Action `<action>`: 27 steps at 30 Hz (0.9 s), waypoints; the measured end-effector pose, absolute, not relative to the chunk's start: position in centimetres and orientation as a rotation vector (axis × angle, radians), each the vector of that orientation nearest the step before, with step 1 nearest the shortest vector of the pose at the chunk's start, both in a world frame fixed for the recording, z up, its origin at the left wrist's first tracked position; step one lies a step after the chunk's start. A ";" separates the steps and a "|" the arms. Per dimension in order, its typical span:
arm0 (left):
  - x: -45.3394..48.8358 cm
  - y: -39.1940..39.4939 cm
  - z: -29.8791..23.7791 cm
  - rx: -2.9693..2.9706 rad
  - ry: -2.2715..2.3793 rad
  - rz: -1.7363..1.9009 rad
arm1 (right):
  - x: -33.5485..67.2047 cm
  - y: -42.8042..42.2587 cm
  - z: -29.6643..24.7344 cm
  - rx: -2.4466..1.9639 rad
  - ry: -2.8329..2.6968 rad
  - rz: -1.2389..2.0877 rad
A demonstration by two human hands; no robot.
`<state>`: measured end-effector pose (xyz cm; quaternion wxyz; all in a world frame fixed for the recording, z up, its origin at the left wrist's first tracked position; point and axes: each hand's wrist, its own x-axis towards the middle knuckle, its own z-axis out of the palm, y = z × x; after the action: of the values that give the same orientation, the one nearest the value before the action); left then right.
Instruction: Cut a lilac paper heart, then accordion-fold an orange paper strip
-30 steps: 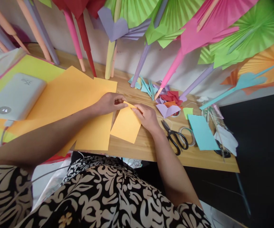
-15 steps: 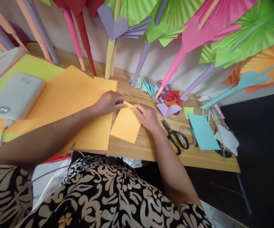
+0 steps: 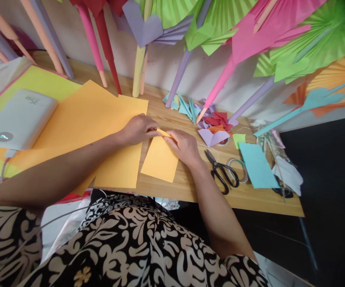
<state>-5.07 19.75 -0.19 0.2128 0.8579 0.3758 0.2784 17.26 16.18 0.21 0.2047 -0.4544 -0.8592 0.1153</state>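
A small sheet of orange paper [image 3: 160,159] lies on the wooden table, its far edge folded into a narrow strip. My left hand [image 3: 139,129] pinches the left end of that strip between thumb and fingers. At the strip's right end, my right hand [image 3: 184,145] is closed on the fold, fingers pressed together. Only a short piece of the fold shows between the two hands. Larger orange sheets [image 3: 118,169] lie under and beside my left forearm.
A white power bank [image 3: 19,119] with a cable rests on the sheets at left. Black scissors [image 3: 223,171], a tape roll [image 3: 238,170] and turquoise paper [image 3: 257,165] lie at right. Purple paper [image 3: 212,136] scraps sit behind. Colourful paper fans [image 3: 251,40] lean along the wall.
Both hands stay pinched on the folded edge with slight finger shifts. The small sheet's near end has turned slightly to the right. The camera view has shifted a little.
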 end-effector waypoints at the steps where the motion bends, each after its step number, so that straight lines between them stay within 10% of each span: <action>1: -5.1 19.8 -0.2 2.380 1.038 0.775 | 17.3 16.2 0.2 -1.271 -2.402 0.317; 27: -5.1 19.5 0.4 2.077 1.194 0.862 | 19.6 17.2 0.6 -1.275 -1.951 0.681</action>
<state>-5.15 19.53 0.44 0.2932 0.7798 0.4484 0.3238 19.56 17.22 0.57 0.3494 -0.4920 -0.7528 0.2628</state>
